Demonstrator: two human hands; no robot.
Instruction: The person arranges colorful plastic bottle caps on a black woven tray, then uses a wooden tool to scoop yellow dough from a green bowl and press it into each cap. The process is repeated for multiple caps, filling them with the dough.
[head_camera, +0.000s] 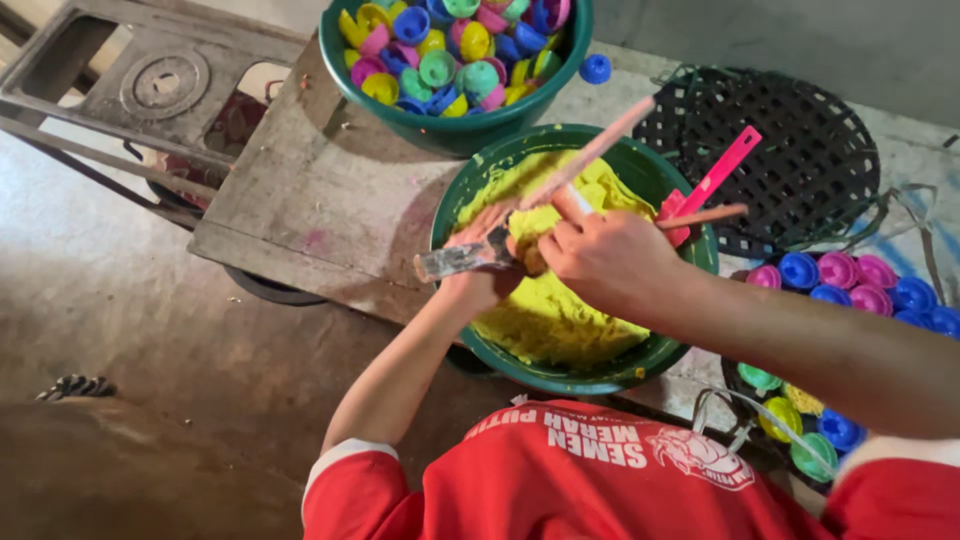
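My left hand (474, 283) hovers over the near-left rim of a green bowl (690, 262) full of yellow paste (548, 315). It grips a flat metal blade (455, 261) smeared with paste, which points left past the rim. My right hand (608, 258) sits just right of it above the paste. It is closed on a long pale wooden stick (592, 152) that slants up to the right. A second thin stick (705, 215) pokes out to the right of that hand. The two hands touch above the bowl.
A second green bowl (345, 80) behind holds several small coloured plastic cups. More cups (838, 270) lie in a tray at right, beside a black woven basket (800, 150) and a pink plastic strip (718, 172). Both bowls stand on a worn wooden board (310, 190) over a concrete floor.
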